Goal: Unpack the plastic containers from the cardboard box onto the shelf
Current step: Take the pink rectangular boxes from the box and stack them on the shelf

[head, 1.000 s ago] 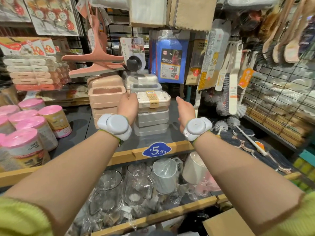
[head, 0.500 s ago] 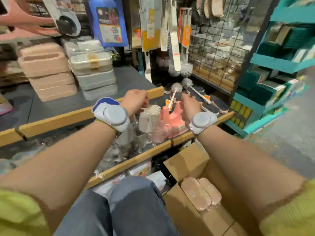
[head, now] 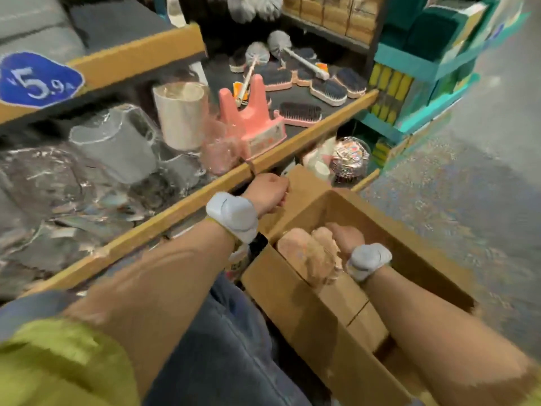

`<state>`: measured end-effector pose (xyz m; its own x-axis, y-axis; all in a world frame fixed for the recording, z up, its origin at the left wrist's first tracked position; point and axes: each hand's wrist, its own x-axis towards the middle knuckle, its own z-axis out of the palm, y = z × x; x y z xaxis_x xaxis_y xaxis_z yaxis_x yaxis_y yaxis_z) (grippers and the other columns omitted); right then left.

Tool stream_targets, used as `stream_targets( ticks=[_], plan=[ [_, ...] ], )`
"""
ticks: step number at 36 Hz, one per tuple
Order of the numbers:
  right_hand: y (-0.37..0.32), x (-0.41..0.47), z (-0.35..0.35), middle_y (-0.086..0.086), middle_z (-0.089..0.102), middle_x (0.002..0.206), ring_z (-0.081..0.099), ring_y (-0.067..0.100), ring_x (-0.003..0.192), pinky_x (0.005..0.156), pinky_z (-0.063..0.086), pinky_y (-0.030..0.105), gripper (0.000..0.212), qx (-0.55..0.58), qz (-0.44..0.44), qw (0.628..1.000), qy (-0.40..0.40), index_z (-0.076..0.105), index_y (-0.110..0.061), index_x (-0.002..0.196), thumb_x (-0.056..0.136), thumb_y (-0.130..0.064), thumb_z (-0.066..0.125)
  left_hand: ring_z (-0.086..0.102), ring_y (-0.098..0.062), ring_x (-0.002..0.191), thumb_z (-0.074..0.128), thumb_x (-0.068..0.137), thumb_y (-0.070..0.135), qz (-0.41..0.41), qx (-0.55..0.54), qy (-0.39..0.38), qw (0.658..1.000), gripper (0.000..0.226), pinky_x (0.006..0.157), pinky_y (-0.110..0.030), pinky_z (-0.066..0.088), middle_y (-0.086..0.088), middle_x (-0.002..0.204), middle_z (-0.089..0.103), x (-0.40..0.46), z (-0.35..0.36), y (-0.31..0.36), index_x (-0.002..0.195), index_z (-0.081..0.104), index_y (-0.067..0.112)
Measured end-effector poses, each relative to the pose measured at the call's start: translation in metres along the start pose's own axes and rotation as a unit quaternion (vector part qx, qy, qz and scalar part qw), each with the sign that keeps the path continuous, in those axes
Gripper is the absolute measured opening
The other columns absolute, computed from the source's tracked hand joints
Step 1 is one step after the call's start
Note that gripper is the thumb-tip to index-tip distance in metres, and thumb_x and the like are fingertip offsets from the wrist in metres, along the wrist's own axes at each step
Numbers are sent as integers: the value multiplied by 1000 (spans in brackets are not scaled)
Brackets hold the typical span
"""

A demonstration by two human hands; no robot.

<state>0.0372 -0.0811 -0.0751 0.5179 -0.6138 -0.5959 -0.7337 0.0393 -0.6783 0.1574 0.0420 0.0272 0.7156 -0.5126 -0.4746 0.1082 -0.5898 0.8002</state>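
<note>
Pink containers, rounded and plastic-wrapped, sit inside the brown cardboard box. Right hand reaches in beside them, grip too blurred to tell; left hand curls over the box's far flap.

Motion blur smears the pink containers inside the cardboard box, so their count is unclear. The right hand hides its fingers behind them; its grip cannot be judged. The box's near end runs off the bottom edge.
</note>
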Motion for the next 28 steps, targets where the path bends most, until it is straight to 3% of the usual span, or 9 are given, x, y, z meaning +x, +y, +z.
stream_targets(
  ticks=[2,4,6,10,14,18,22,26,28],
  plan=[
    [13,4,5,20,57,132,55,26,109,91,40,33,46,-22,9,1000,-5,60,-4,125,96,-37,45,49,-19,71,42,97,21,-21,3,0,1000,24,58,-23,38,-3,71,51,4,7,-10,78,54,13],
    [26,13,13,19,52,138,49,33,127,100,38,31,47,-25,22,999,-21,55,-4,130,98,-36,45,50,-17,70,42,97,21,-35,20,7,999,23,57,-21,38,-3,71,52,9,13,-15,79,54,13],
    [30,12,20,22,54,135,51,35,126,102,42,33,45,3,40,998,-40,54,2,130,97,-29,49,50,-16,69,42,97,20,-45,25,11,999,20,57,-21,39,-3,72,52,13,14,-16,84,54,12],
    [30,13,26,15,63,120,59,29,105,97,44,33,40,2,54,996,-66,60,-4,123,90,-27,61,50,-14,65,43,96,16,-59,20,18,998,15,60,-21,41,-3,72,52,18,10,-20,92,56,10],
    [30,17,21,11,56,134,53,26,123,104,39,30,50,-15,39,998,-56,52,-7,133,88,-24,65,53,-19,78,45,95,18,-77,35,27,996,15,75,-30,48,-4,77,55,23,13,-26,94,58,11],
    [34,19,13,10,59,130,56,27,120,107,43,38,53,50,41,997,-50,56,-10,130,81,-20,73,56,-20,82,45,94,23,-66,75,16,995,21,92,-36,52,-4,80,58,26,17,-28,97,61,10],
    [32,20,0,8,70,108,66,26,100,94,53,40,40,124,18,991,-37,64,-11,121,83,-20,71,53,-23,81,45,94,30,-56,127,16,990,23,89,-39,52,-7,82,54,23,16,-31,85,55,12],
    [17,22,-10,2,72,94,67,17,87,76,54,31,29,210,-33,969,-127,64,-10,118,90,-19,61,58,-23,95,52,91,45,-58,104,13,993,43,96,-41,53,-6,105,59,23,12,-35,114,57,9],
    [5,21,-10,-2,72,88,67,10,80,66,54,22,19,227,-42,959,-165,65,-14,110,93,-14,56,64,-25,94,58,87,47,-66,71,-6,995,48,92,-44,55,-9,109,65,21,11,-36,115,55,8]
  ],
)
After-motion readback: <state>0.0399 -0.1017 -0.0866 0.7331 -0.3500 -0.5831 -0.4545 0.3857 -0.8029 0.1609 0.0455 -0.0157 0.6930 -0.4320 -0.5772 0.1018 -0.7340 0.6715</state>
